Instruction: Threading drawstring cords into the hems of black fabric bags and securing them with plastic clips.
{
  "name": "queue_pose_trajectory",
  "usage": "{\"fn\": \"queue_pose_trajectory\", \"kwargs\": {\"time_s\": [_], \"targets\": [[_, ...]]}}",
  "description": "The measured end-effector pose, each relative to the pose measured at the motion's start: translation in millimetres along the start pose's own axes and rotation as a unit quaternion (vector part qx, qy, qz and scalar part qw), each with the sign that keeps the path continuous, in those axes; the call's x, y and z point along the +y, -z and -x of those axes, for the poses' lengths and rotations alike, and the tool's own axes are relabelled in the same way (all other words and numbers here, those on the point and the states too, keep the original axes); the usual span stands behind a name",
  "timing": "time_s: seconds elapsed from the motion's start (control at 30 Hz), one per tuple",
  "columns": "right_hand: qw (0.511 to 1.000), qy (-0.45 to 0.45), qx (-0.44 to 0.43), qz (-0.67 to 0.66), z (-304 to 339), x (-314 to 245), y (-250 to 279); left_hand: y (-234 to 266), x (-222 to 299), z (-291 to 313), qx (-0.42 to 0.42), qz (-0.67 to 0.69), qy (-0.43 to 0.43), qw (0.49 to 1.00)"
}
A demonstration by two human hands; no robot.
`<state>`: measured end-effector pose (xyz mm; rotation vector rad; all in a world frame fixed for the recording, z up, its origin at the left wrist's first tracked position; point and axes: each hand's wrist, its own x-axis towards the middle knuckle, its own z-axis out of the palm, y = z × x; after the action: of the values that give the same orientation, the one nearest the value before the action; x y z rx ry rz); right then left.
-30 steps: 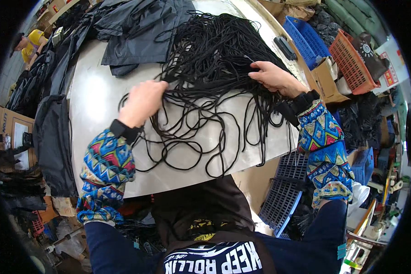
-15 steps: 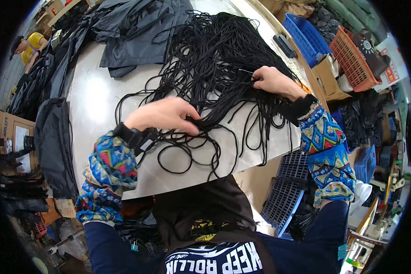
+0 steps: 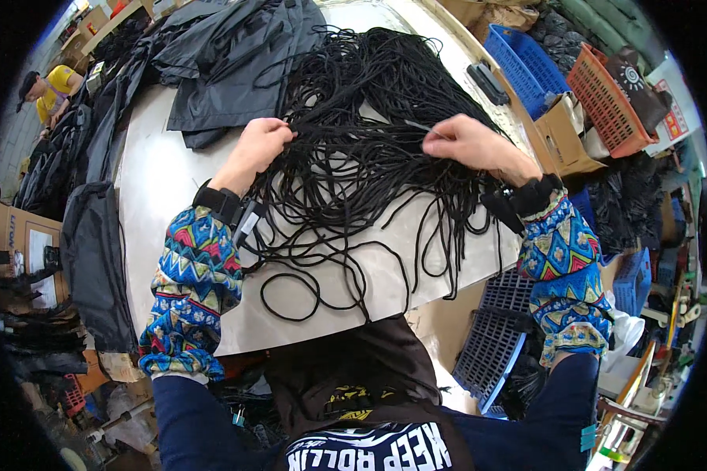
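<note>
A large tangled heap of black cords [image 3: 369, 86] covers the middle of the pale tabletop [image 3: 161, 157], with loose loops trailing to the near edge. At the heap's left side my left hand [image 3: 261, 153] is closed, its fingertips pinching a black cord. My right hand [image 3: 475, 145] is closed at the right side of the heap. A slim metal tool [image 3: 418, 125] sticks out of its fingers to the left; its handle is hidden in the hand. Several cords run roughly level between the two hands.
Dark grey garments [image 3: 228, 63] lie at the table's far left. A black oblong object [image 3: 487, 84] rests by the right edge. Beyond it stand a blue basket [image 3: 522, 67], an orange basket [image 3: 605, 102] and a cardboard box [image 3: 562, 129]. A person in yellow [image 3: 59, 82] is far left.
My left hand has moved away from me and to the left, from the near loops to the heap's left side. Cords now stretch toward my right hand, which has shifted only slightly.
</note>
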<state>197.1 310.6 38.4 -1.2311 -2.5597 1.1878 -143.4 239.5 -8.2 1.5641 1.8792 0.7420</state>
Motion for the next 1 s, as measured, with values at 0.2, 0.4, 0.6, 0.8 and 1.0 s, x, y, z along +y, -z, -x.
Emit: {"fn": "queue_pose_trajectory", "kwargs": {"time_s": [0.2,0.4,0.6,0.8,1.0], "targets": [[0.968,0.072,0.127,0.204,-65.1,-6.0,-32.7,-30.9,28.8,8.5,0.149,-0.03,-0.13,0.98],[0.953,0.015,0.25,0.171,-78.0,-18.4,-7.3,-36.3,38.9,17.6,0.014,-0.325,-0.084,0.942],[0.998,-0.045,0.051,0.015,-18.3,-45.5,38.2,-15.4,51.5,43.8,0.015,-0.106,-0.14,0.984],[0.954,-0.029,0.015,0.298,20.5,-1.0,-3.2,-20.1,42.7,84.6,-0.219,-0.138,-0.193,0.946],[0.959,0.004,0.217,0.184,7.2,4.7,26.7,37.7,34.1,89.1,-0.155,-0.312,-0.132,0.928]]}}
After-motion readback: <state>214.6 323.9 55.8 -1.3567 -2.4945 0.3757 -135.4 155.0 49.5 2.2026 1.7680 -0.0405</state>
